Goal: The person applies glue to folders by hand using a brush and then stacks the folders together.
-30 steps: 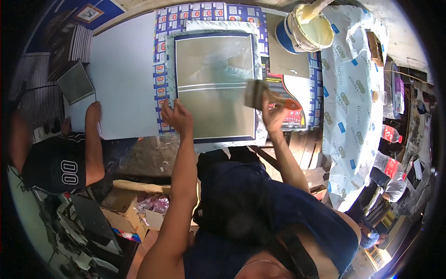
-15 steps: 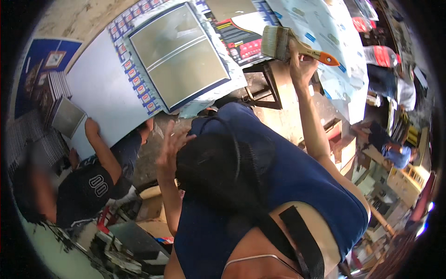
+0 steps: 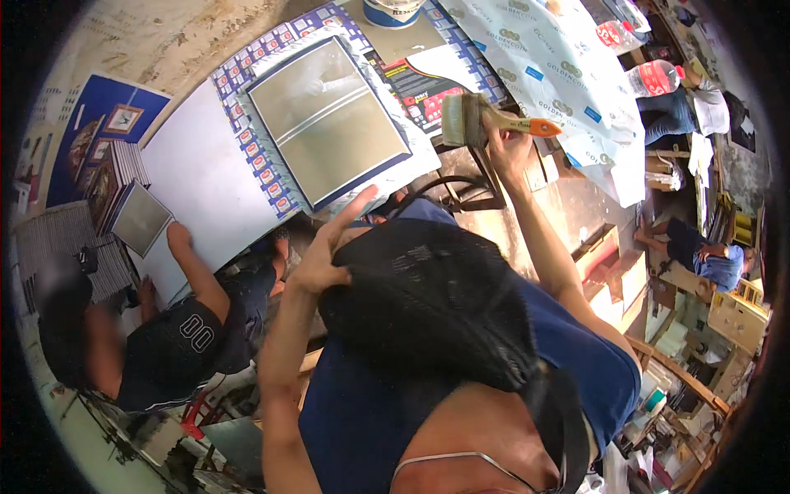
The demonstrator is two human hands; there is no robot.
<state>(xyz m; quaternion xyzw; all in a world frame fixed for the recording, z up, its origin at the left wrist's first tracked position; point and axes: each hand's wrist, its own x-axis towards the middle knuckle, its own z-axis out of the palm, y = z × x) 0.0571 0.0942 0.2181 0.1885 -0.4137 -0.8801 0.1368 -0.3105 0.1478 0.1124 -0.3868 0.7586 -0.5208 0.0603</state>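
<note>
In my right hand (image 3: 508, 152) is a wide flat paintbrush (image 3: 465, 121) with pale bristles and an orange-tipped wooden handle. Its bristles point left, above the right side of the table. My left hand (image 3: 322, 257) is open, its index finger stretched toward the near edge of a panel. This greyish-brown panel (image 3: 337, 123) has a dark blue border and a pair of pale lines across it. It lies on pale, crumpled sheeting over patterned paper (image 3: 259, 165). A black mesh piece (image 3: 436, 305) hangs before my chest, beside my left hand; whether they touch I cannot tell.
At the left, another person (image 3: 185, 333) reaches over a white board (image 3: 202, 156) beside stacked panels (image 3: 66, 247). A tub (image 3: 393, 11) stands at the far edge. Printed sheeting (image 3: 543, 82) covers the right side, with plastic bottles (image 3: 656, 78) beyond. A stool (image 3: 469, 185) stands below.
My right hand has moved left and slightly down with the paintbrush. My left hand has risen toward the panel. The view has shifted, bringing the tub into sight.
</note>
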